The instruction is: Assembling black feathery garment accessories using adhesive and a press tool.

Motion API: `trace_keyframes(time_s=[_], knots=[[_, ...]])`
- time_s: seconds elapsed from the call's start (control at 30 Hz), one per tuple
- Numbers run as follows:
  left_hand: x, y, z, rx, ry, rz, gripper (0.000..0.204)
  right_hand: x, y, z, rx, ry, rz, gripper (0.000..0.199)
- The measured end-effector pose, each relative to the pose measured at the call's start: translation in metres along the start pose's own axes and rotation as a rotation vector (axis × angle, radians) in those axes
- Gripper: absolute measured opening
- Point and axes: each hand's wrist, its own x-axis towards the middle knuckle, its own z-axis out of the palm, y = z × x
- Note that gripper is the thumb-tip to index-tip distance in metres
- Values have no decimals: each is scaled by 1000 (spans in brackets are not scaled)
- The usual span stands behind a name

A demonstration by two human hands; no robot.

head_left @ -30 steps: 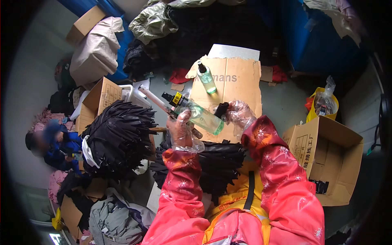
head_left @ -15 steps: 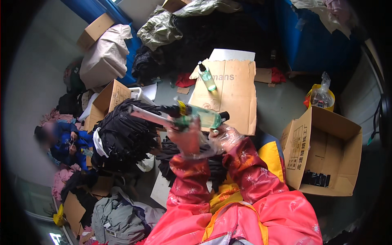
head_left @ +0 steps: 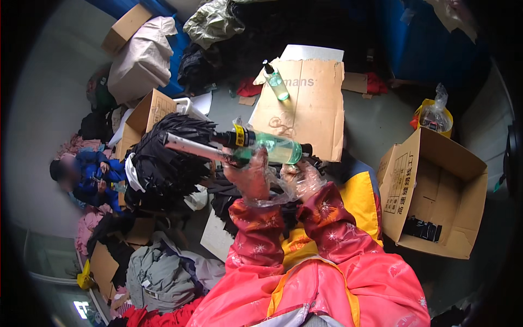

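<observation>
Taking the flattened cardboard sheet (head_left: 308, 106) on the floor as my landmark, I see far to its left a seated person in blue (head_left: 90, 174), then an open brown box (head_left: 147, 114) and a heap of black hair bundles (head_left: 166, 163). Below the sheet's lower left corner my left hand (head_left: 248, 177), in a clear plastic glove, is closed around a pale tube-shaped tool (head_left: 193, 147) that points left over the black heap. Just below the sheet's bottom edge lies the green glue bottle (head_left: 272, 147), held on its side with its black neck and yellow label toward the left. My right hand (head_left: 302, 180), also gloved, grips the bottle's base end from beneath; the two hands sit close together, nearly touching. On the sheet's upper left part a second small green bottle (head_left: 277, 82) rests tilted. Well to the right of the sheet stands a large open carton (head_left: 436, 191), with a yellow bag (head_left: 436, 114) above it.
</observation>
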Motion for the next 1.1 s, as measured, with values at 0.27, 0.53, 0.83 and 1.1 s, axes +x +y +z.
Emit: trace_keyframes(time_s=[0.27, 0.53, 0.83, 1.1], knots=[[12, -8, -5, -77, 92, -80, 41, -40, 22, 12, -475, 3, 13, 23], [44, -46, -19, -98, 140, -124, 42, 19, -52, 50, -1582, 152, -666, 21], [69, -81, -38, -127, 172, -224, 51, 203, -101, 52, -2343, 351, -998, 26], [69, -89, -48, -207, 332, -303, 45, 206, -81, 39, -2830, -244, -869, 22]])
